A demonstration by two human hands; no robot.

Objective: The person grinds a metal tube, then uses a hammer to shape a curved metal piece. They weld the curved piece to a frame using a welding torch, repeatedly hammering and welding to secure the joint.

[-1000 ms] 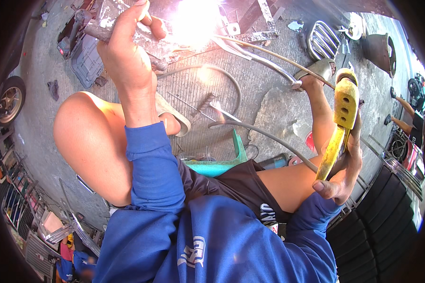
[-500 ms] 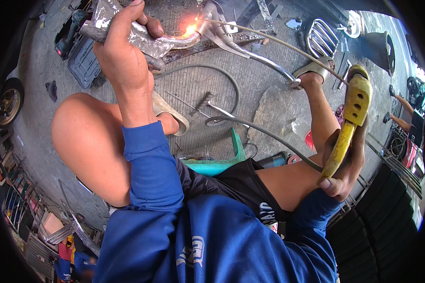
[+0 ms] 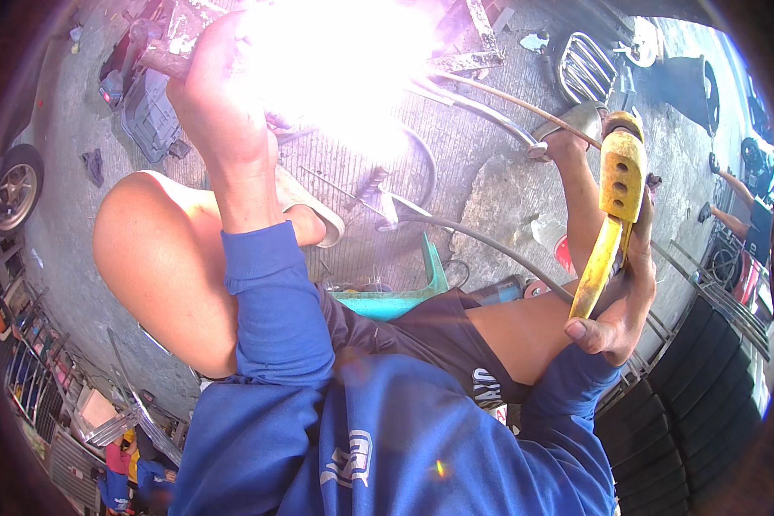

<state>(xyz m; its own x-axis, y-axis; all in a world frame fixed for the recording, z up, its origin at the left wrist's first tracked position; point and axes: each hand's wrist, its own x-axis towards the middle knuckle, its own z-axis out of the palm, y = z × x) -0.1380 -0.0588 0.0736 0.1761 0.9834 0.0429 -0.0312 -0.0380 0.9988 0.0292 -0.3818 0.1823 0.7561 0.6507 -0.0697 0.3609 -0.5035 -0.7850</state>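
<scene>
A blinding white glare with a violet edge fills the top middle, where the welding rod [image 3: 525, 105] runs in. That rod is clamped in a yellow welding electrode holder [image 3: 621, 176], and my right hand [image 3: 635, 301] is wrapped around its handle. A dark cable [image 3: 490, 245] trails from the holder to the left. At the upper left, my left hand [image 3: 224, 120] grips a worn metal bracket [image 3: 165, 60]; its fingertips and most of the bracket are lost in the glare. From the bright area a bent chrome tube [image 3: 494, 120] extends right, toward my sandalled foot.
A teal plastic stool [image 3: 396, 304] is between my legs. On the concrete lie a grey tool case [image 3: 150, 120] and a chrome rack [image 3: 586, 69]. A wheel [image 3: 17, 187] stands far left, ribbed black seats [image 3: 705, 404] lower right. Another person's legs [image 3: 733, 185] show far right.
The small orange glow at the rod's tip has become a huge white flare. My right hand and the electrode holder have shifted slightly left. The left hand stays in place.
</scene>
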